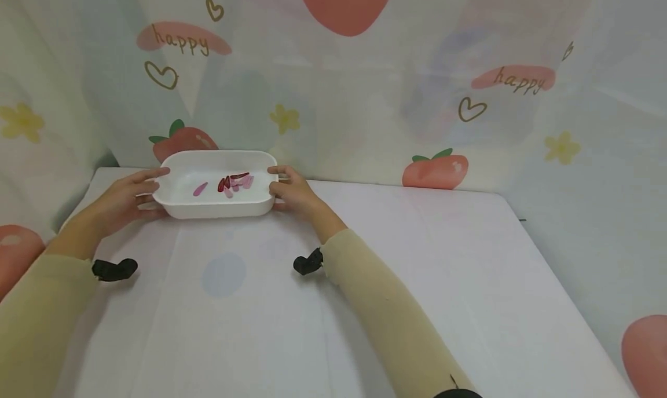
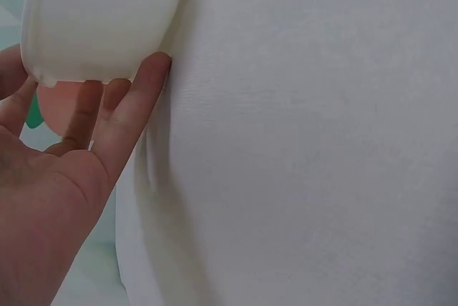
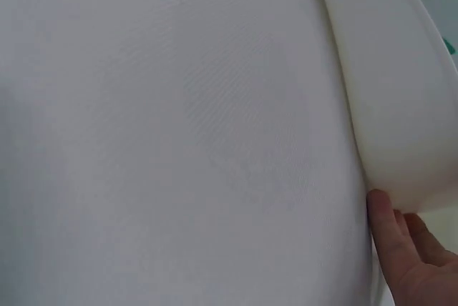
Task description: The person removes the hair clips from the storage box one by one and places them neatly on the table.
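A white oblong tray (image 1: 221, 211) with rounded corners is at the far left part of the table, near the back edge. Inside lie several small pink and dark red petal-shaped pieces (image 1: 235, 183), mostly clustered right of centre. One pink piece (image 1: 200, 189) lies apart on the left. My left hand (image 1: 124, 200) grips the tray's left end, its lower finger reaching under the side in the left wrist view. At the opposite end my right hand (image 1: 297, 196) holds the rim and side. In the right wrist view, its fingertips (image 3: 379, 199) press at the tray's lower edge, close to the tabletop.
A white cloth covers the table (image 1: 406, 259). Behind it hangs a printed backdrop (image 1: 344, 108) with strawberries, hearts and flowers, right behind the tray. Black wrist devices (image 1: 114, 269) stick out from both sleeves over the table.
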